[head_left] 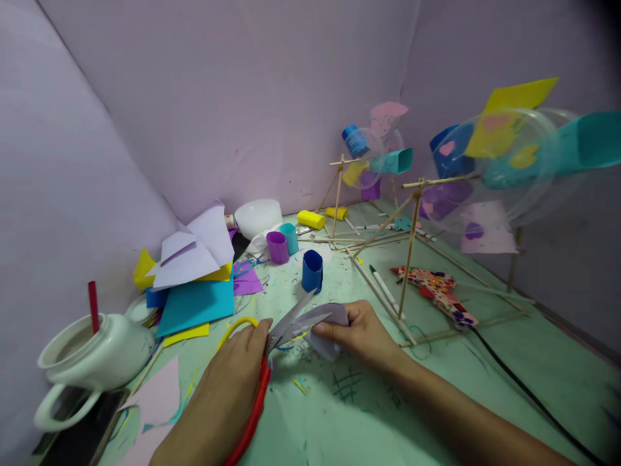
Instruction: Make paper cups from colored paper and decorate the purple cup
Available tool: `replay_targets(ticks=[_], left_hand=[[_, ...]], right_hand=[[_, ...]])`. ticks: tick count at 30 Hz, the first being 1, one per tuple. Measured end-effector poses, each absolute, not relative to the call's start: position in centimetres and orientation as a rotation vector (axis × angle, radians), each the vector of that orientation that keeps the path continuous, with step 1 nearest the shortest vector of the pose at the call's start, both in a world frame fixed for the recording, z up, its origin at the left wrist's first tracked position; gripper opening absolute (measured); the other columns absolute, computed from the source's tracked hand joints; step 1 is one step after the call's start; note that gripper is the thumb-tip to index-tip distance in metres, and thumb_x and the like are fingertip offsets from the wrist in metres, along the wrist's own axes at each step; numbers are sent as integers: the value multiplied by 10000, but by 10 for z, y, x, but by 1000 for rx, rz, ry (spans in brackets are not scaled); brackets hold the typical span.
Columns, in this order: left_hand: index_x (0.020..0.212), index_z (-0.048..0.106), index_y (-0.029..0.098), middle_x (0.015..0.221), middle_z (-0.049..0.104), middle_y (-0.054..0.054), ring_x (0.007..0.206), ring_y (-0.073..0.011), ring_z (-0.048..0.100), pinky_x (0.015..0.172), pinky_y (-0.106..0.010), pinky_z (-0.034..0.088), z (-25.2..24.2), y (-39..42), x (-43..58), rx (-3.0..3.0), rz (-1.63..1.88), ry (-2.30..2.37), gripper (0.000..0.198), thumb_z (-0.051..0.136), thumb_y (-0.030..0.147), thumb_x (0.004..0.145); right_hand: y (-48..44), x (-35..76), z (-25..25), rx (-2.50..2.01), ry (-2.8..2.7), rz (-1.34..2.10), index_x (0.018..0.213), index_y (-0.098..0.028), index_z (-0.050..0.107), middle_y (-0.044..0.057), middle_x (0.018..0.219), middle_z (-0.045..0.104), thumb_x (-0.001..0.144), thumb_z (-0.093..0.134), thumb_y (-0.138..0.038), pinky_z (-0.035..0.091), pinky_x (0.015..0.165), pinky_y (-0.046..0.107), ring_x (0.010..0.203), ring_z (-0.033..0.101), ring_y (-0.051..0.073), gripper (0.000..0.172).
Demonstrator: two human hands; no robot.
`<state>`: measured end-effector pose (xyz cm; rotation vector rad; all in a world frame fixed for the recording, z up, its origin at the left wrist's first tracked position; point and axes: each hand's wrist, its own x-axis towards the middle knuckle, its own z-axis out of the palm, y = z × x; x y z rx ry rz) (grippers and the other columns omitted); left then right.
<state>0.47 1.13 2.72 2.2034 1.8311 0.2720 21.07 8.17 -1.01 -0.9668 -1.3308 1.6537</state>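
Your left hand (228,382) is curled tight around the red-and-yellow-handled metal scissors (286,327) at lower centre of the frame, their blades parted around the small lilac paper scrap (334,315). Your right hand (361,333), just right of them, pinches that scrap between thumb and fingers above the pale green tabletop (436,388). Just beyond stands a blue paper tube (312,270); a white ceramic jug (97,359) sits lower left, and a stick-framed paper pinwheel (485,168) fills the upper right.
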Motion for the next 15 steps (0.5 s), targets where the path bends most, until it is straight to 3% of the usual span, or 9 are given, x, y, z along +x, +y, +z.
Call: replay_targets(ticks=[15], left_hand=[[1251,538,218,1116,672,-112,993,-247,636,871,-378,501,20,13,-3,2232,377,1766,453,376,192,828]], right_hand=[[83,214,-8,-943,-1296,1741,621,-99,713,-7,526,583,562,800,-400,370,493,211,487,485,87,319]])
